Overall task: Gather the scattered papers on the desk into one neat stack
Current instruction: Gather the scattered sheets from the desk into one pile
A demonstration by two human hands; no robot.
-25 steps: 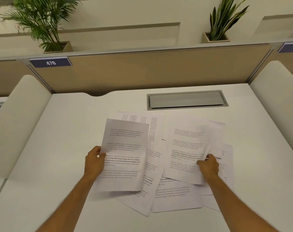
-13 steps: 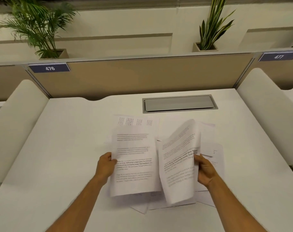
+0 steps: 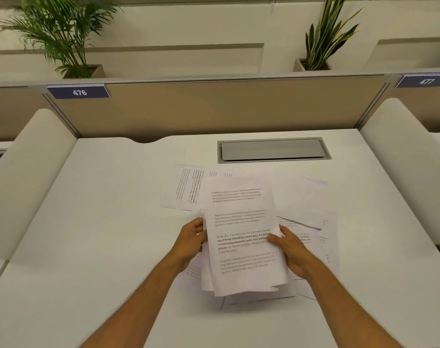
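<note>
Pinching a few printed sheets between your left hand and right hand, each closed on a side edge, you hold them lifted and tilted, likely to square them. More loose papers lie under and beyond your right hand; one sideways page sits past your left. The desk's cable tray (lid closed) hides whatever it holds.

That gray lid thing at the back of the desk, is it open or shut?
Shut. The gray lid lies flat inside its frame in the desk, level with the top, with no raised edge or opening visible.
</note>
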